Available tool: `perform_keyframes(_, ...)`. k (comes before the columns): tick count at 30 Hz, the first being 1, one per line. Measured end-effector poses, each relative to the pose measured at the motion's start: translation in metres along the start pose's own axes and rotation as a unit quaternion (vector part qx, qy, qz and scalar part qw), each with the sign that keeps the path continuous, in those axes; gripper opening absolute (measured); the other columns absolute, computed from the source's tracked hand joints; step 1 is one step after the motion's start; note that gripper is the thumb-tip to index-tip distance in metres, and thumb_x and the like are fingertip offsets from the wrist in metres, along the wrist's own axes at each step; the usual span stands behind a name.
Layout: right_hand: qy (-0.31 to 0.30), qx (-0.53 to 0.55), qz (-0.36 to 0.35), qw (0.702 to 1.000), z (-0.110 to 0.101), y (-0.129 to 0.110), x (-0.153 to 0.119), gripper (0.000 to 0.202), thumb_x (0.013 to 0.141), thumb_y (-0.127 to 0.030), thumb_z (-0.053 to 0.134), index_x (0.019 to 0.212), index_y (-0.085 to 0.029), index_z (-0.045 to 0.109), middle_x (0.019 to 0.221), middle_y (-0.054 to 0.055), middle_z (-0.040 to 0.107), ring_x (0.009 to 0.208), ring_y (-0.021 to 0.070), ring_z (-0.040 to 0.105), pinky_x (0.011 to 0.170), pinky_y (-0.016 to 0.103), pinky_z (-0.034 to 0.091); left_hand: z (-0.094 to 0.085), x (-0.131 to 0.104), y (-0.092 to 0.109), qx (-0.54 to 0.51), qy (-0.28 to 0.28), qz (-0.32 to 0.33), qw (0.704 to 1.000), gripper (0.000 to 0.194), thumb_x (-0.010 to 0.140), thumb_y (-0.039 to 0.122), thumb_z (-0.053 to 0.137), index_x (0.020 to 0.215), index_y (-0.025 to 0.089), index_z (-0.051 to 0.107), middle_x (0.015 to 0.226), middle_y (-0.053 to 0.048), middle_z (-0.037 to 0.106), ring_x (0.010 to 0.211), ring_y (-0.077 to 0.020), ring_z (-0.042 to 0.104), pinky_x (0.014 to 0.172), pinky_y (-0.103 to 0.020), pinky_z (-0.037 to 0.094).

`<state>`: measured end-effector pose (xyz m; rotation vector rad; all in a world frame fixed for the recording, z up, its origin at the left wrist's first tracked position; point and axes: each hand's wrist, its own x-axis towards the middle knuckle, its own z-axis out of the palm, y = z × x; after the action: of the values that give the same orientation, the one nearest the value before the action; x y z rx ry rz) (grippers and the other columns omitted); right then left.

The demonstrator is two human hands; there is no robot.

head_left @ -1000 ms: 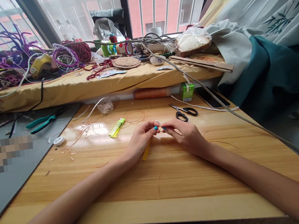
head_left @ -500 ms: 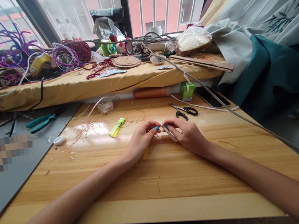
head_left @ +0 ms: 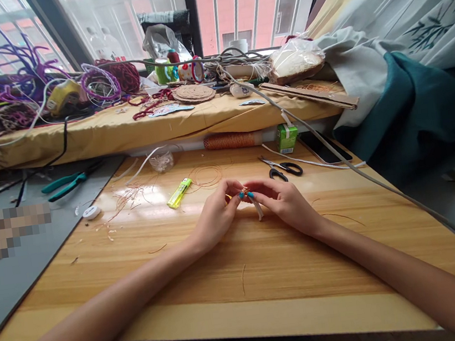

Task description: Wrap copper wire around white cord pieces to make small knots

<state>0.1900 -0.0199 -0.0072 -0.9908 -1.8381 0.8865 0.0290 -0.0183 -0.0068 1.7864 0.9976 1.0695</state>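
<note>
Both hands meet above the middle of the wooden table, pinching one small piece between thumbs and fingers. My left hand (head_left: 217, 214) grips it from the left. My right hand (head_left: 288, 201) is closed on it from the other side. Orange thread (head_left: 246, 191) shows at the fingertips, and a flat white strip (head_left: 256, 209) hangs down beneath the right thumb. A bit of yellow shows between the left fingers; what it belongs to is hidden. Behind the hands lie a yellow-green lighter (head_left: 179, 193), a loose coil of thin orange thread (head_left: 206, 176) and black-handled scissors (head_left: 281, 168).
On the wooden table (head_left: 177, 294) are thread scraps, a white cap (head_left: 91, 212), a clear tub (head_left: 161, 161), an orange thread spool (head_left: 232, 140), a green box (head_left: 287, 138) and a phone (head_left: 325, 147). A grey cable (head_left: 373, 179) crosses the right side. Teal pliers (head_left: 64, 185) lie left.
The white strip has swung to hang more steeply. My fingertips have shifted on the small piece, and the yellow bit that stuck out below my left hand no longer shows there.
</note>
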Motion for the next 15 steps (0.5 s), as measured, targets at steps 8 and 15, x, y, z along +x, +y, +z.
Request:
perform_keyframes(8,0.005,0.028,0.018,0.999,0.0016,-0.0013,-0.0013,0.02,0.079,-0.024,0.049,0.094,-0.018,0.061,0.085,0.003,0.065,0.077,0.0147,0.062,0.072,0.028,0.05,-0.0005,-0.0004,-0.0005,0.052,0.016,0.037,0.998,0.005,0.079,0.014,0.043,0.082,0.017,0.044,0.08,0.0,0.054,0.076,-0.0093,0.051,0.072,-0.023,0.04)
perform_keyframes(15,0.019,-0.106,-0.045,0.993,0.0006,-0.0023,-0.0013,0.017,0.081,-0.016,0.045,0.088,-0.015,0.06,0.075,0.003,0.063,0.068,0.012,0.06,0.065,0.025,0.048,-0.0007,-0.0011,-0.0004,0.082,0.017,0.048,0.995,0.005,0.079,0.014,0.043,0.082,0.017,0.044,0.079,0.0,0.054,0.077,-0.01,0.05,0.072,-0.023,0.039)
